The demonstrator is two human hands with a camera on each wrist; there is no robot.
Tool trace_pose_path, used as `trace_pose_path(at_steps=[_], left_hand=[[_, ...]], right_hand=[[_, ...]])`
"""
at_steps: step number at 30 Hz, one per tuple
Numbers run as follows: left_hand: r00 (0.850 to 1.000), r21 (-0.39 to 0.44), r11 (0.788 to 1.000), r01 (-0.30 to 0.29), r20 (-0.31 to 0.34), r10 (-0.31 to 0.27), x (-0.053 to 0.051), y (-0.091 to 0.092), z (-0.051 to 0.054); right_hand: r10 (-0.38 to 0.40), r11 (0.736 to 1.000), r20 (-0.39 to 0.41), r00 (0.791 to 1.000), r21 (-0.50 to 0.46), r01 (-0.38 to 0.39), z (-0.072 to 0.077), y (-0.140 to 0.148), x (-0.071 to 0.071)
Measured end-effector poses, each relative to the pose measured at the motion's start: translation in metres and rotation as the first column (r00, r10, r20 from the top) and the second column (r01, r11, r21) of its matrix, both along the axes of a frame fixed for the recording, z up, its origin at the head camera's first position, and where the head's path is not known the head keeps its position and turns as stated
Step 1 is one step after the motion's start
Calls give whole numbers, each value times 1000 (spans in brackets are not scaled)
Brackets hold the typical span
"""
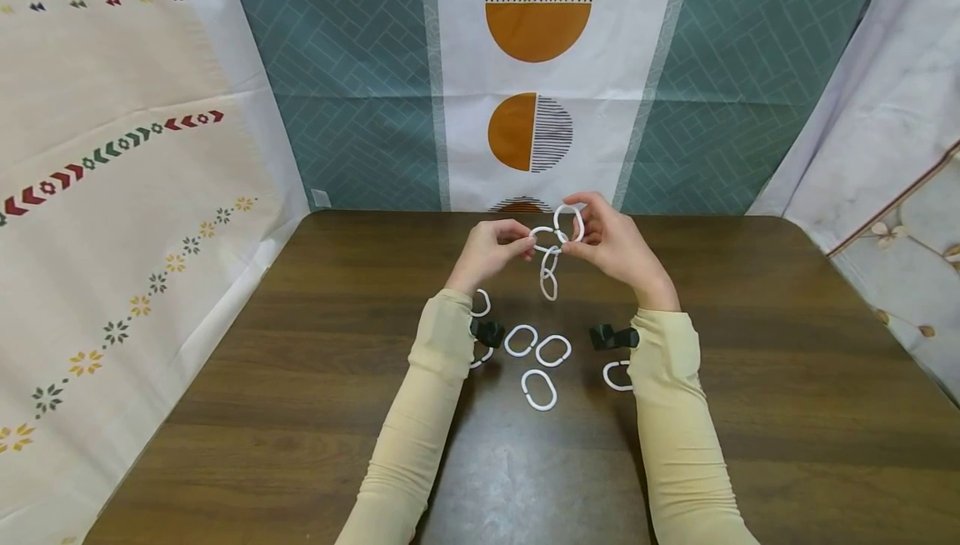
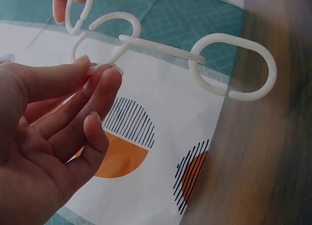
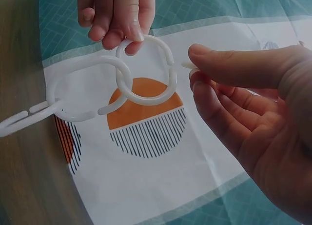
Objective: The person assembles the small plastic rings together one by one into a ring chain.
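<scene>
My left hand (image 1: 491,252) pinches a white C-shaped link (image 1: 542,238) between thumb and fingertips. From that link hang two more joined links, the lowest (image 1: 549,285) above the table. My right hand (image 1: 617,247) pinches another white link (image 1: 569,222), held upright close beside the left hand's link; whether the two are hooked together I cannot tell. In the left wrist view the chain (image 2: 161,48) stretches away from the left thumb and forefinger. The right wrist view shows the left hand's link (image 3: 146,102) with its gap facing the right fingertips.
Several loose white links (image 1: 539,390) lie on the brown wooden table (image 1: 300,412) below the hands, some partly hidden by the left wrist, another (image 1: 617,376) beside the right sleeve. Patterned cloths (image 1: 360,70) hang behind the table and at both sides.
</scene>
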State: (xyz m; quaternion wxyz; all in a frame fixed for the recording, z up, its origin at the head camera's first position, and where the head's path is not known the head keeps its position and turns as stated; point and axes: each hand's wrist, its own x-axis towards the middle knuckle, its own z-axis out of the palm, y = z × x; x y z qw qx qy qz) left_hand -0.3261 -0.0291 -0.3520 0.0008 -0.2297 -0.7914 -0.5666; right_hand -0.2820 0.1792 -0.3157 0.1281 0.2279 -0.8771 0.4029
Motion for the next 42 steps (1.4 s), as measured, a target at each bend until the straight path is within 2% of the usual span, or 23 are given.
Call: trace_pose_path(at_steps=[10, 17, 22, 33, 42], left_hand=[[999, -6, 1000, -6, -34, 6, 2, 1, 5], [998, -16, 999, 43, -38, -44, 3, 5, 1], [997, -22, 999, 47, -57, -49, 4, 5, 0], [996, -11, 997, 74, -46, -75, 6, 5, 1], [995, -72, 995, 70, -61, -74, 7, 4, 6]], right_hand=[[-29, 998, -23, 999, 51, 30, 2, -6, -1], [-36, 995, -32, 999, 92, 38, -2, -8, 0], [-20, 995, -51, 998, 99, 25, -6, -7, -2], [43, 999, -12, 999, 29, -42, -10, -6, -3], [107, 994, -18, 994, -14, -108, -8, -6, -3]])
